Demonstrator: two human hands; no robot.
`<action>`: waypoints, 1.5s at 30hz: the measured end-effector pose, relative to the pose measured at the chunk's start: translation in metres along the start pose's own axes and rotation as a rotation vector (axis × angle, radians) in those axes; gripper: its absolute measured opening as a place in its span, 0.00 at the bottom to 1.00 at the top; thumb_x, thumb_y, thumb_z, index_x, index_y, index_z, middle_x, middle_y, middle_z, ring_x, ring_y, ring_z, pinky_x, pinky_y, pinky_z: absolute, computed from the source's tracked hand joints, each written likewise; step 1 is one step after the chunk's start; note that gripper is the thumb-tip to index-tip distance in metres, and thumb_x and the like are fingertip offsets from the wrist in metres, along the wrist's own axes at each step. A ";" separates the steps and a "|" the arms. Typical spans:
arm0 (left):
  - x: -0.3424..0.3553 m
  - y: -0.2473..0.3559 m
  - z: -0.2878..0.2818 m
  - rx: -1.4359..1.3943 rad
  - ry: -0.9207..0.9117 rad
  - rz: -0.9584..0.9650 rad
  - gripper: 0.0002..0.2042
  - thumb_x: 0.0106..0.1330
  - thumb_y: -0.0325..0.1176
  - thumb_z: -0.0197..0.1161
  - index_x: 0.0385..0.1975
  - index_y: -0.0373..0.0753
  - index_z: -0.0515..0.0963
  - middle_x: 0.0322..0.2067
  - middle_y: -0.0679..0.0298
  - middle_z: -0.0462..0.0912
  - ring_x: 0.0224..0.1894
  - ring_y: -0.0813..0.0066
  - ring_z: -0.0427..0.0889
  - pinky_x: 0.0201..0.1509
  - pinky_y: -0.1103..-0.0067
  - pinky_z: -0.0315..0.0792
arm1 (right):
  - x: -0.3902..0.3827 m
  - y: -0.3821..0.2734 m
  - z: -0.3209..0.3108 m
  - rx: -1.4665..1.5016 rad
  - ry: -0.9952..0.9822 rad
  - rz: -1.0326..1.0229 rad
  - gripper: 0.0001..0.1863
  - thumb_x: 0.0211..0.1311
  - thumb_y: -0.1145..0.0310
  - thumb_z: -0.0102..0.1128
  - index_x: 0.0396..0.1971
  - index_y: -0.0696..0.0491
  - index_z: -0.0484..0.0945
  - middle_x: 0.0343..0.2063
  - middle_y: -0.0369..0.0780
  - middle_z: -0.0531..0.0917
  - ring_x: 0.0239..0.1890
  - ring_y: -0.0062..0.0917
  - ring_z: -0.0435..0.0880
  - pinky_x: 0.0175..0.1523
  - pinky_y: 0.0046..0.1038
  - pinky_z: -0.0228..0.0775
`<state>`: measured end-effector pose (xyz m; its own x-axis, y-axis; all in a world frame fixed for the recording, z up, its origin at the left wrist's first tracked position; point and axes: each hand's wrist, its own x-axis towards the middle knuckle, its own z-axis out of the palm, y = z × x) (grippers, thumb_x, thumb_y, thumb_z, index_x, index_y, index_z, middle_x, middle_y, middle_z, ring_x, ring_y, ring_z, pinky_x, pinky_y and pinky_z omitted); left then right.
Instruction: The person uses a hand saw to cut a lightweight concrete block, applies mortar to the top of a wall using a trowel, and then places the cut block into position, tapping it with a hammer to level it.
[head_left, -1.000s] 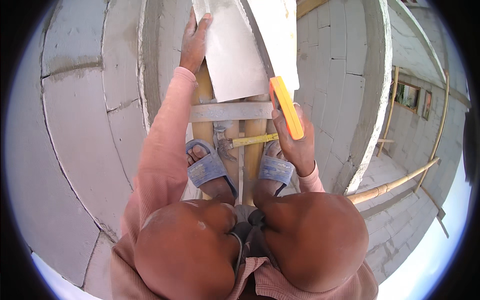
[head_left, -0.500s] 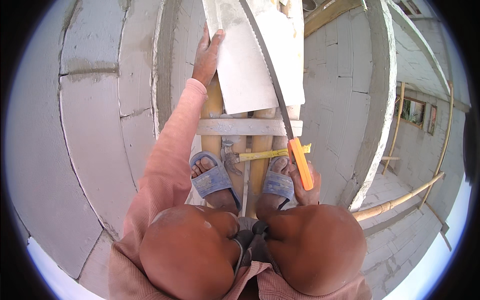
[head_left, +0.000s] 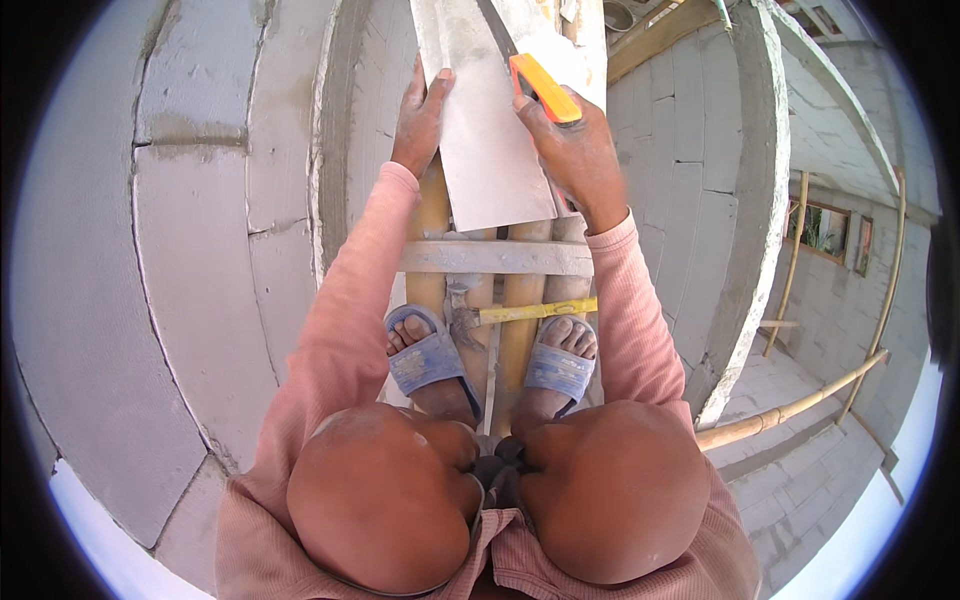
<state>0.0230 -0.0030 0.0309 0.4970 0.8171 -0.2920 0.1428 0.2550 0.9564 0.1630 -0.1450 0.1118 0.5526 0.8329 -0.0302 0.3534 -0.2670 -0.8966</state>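
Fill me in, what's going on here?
A person squats over wooden poles, working with both hands. The right hand grips an orange-handled saw, its handle above the right side of a pale board. The left hand is at the board's left edge. A yellow-handled hammer lies near the blue sandals, untouched by either hand.

Your left hand (head_left: 421, 120), top center: on pale slab's (head_left: 490, 165) left edge, thumb over top face. Your right hand (head_left: 582, 160), right of it: wrapped around orange handle of saw (head_left: 545, 88); dark blade runs up toward top edge of frame, along slab's right side. Below slab, mid-frame: grey crosspiece (head_left: 500, 257) over bamboo poles (head_left: 427, 285). Hammer (head_left: 530, 312) under that, head near your left sandal (head_left: 430, 360), yellow handle just ahead of right sandal (head_left: 558, 370). Block wall (head_left: 200, 260) fills left of frame.
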 end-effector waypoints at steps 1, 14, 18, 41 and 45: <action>-0.009 0.001 -0.003 -0.039 -0.014 -0.062 0.39 0.73 0.54 0.54 0.77 0.40 0.48 0.68 0.49 0.63 0.71 0.62 0.64 0.74 0.72 0.58 | -0.022 0.006 0.005 -0.020 -0.028 0.049 0.13 0.66 0.64 0.63 0.34 0.60 0.77 0.23 0.50 0.80 0.24 0.44 0.81 0.36 0.35 0.73; 0.003 -0.023 -0.007 0.049 0.041 0.022 0.40 0.73 0.55 0.52 0.76 0.36 0.49 0.67 0.45 0.63 0.70 0.57 0.64 0.75 0.70 0.56 | -0.010 -0.012 0.004 -0.030 -0.031 0.046 0.15 0.65 0.66 0.62 0.27 0.62 0.73 0.17 0.47 0.71 0.19 0.33 0.72 0.31 0.33 0.67; 0.014 -0.027 -0.008 0.054 0.055 0.082 0.39 0.73 0.55 0.53 0.77 0.39 0.50 0.68 0.46 0.62 0.71 0.56 0.63 0.75 0.69 0.55 | -0.097 0.009 -0.024 -0.069 -0.047 0.104 0.09 0.66 0.69 0.59 0.37 0.60 0.80 0.24 0.46 0.78 0.22 0.31 0.77 0.32 0.31 0.71; 0.009 -0.017 -0.002 0.084 0.068 0.086 0.39 0.74 0.53 0.53 0.77 0.37 0.49 0.69 0.49 0.63 0.71 0.60 0.62 0.76 0.70 0.54 | -0.010 -0.019 0.004 -0.058 -0.019 0.009 0.14 0.65 0.65 0.61 0.29 0.61 0.75 0.18 0.49 0.76 0.21 0.43 0.75 0.32 0.34 0.71; 0.002 -0.020 -0.014 0.060 0.038 0.030 0.38 0.74 0.52 0.53 0.76 0.37 0.50 0.69 0.49 0.63 0.71 0.60 0.64 0.75 0.71 0.56 | -0.066 0.008 -0.004 -0.029 -0.069 0.076 0.12 0.65 0.67 0.62 0.30 0.61 0.74 0.20 0.48 0.76 0.23 0.45 0.79 0.32 0.36 0.71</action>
<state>0.0086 0.0005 0.0112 0.4692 0.8432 -0.2624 0.1802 0.1995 0.9632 0.1320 -0.2042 0.1077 0.5253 0.8411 -0.1287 0.3353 -0.3436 -0.8772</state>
